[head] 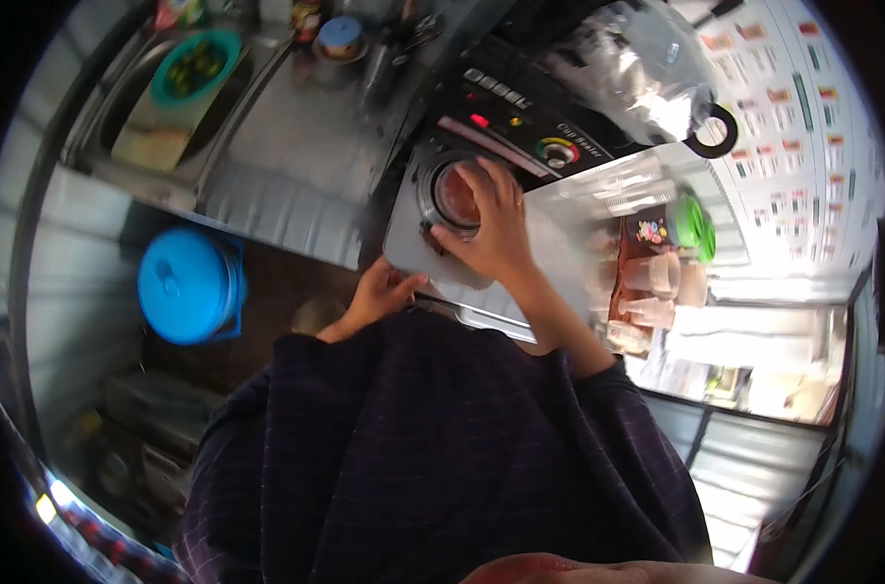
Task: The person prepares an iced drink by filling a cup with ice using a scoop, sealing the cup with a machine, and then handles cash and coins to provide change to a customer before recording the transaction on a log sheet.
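A cup sealer point(479, 157) with red and yellow lights and a round dial stands before me. On its grey plate point(406, 219), a clear cup point(453, 197) of reddish-brown drink sits inside a round metal holder point(426, 191). My right hand point(497, 219) reaches over it, fingertips at the far side of the cup's rim and thumb at the near side. Around the plate's near left corner, my left hand point(380, 296) is curled, its thumb in front. The undersides of the left fingers are hidden.
A steel counter point(289, 160) and a sink point(114, 124) with a teal basin point(232, 47) of green fruit lie to the left. A blue lidded bucket point(183, 285) stands below. Plastic cups point(650, 274) and green-lidded jars point(687, 223) are at the right. Clear plastic point(632, 80) hangs over the sealer.
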Demonstrator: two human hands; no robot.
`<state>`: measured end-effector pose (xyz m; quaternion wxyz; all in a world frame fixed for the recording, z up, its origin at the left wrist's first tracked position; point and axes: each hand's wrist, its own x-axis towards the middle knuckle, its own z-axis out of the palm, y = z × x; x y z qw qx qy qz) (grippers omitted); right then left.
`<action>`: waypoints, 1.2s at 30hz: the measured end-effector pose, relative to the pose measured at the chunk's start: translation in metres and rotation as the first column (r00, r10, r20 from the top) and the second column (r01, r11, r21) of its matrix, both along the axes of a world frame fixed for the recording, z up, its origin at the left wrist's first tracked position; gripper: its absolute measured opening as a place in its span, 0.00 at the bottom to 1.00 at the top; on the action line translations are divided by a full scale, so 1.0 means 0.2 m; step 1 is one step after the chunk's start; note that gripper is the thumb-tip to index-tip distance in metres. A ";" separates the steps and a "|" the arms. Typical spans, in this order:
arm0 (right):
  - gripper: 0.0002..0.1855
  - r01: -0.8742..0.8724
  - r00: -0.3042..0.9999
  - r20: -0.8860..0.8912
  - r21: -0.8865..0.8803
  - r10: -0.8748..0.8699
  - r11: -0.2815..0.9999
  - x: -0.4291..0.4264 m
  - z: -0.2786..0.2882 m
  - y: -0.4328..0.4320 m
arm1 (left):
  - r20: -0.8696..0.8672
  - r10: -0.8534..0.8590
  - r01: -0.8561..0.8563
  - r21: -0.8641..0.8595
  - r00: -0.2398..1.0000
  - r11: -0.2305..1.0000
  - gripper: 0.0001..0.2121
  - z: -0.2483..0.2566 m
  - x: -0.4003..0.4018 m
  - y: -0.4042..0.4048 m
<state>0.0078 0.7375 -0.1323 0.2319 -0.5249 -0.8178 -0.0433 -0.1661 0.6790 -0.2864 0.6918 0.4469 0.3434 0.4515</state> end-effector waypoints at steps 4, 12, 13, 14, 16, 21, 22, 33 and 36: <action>0.51 0.209 0.952 -0.168 -0.259 -0.257 0.943 0.03 0.03 0.00 | -0.316 -0.176 0.186 0.000 0.932 0.983 0.13 0.15 -0.06 0.09; 0.44 0.190 0.874 -0.434 -0.114 -0.221 0.975 0.09 -0.05 0.06 | -0.363 -0.324 0.477 0.502 0.874 0.722 0.09 0.00 -0.09 0.31; 0.43 0.226 0.847 -0.474 -0.088 -0.240 0.970 0.09 -0.06 0.01 | -0.313 -0.374 0.471 0.341 0.873 0.813 0.09 0.04 -0.07 0.26; 0.42 0.265 0.817 -0.516 -0.059 -0.256 0.963 0.05 0.01 -0.03 | -0.311 -0.405 0.479 0.217 0.860 0.851 0.10 0.05 -0.08 0.27; 0.41 0.342 0.769 -0.586 0.040 -0.255 0.939 0.02 0.14 -0.11 | -0.331 -0.473 0.532 0.110 0.816 0.840 0.10 0.05 -0.01 0.29; 0.42 0.507 0.647 -0.740 0.238 -0.184 0.828 -0.01 0.61 -0.53 | -0.412 -0.563 0.634 0.049 0.717 0.772 0.12 0.04 0.20 0.30; 0.42 0.552 0.627 -0.753 0.250 -0.198 0.796 -0.02 0.66 -0.65 | -0.429 -0.589 0.668 0.046 0.685 0.743 0.12 0.04 0.26 0.28; 0.39 0.967 0.029 -0.545 0.226 -0.838 -0.114 -0.50 0.70 -2.92 | -0.597 -0.507 0.694 0.117 0.621 0.711 0.16 0.00 0.89 -0.25; 0.40 0.852 -0.463 -0.462 0.002 -0.757 -0.523 -0.78 0.68 -3.43 | -0.641 -0.433 0.666 0.167 0.634 0.727 0.17 0.04 1.07 -0.43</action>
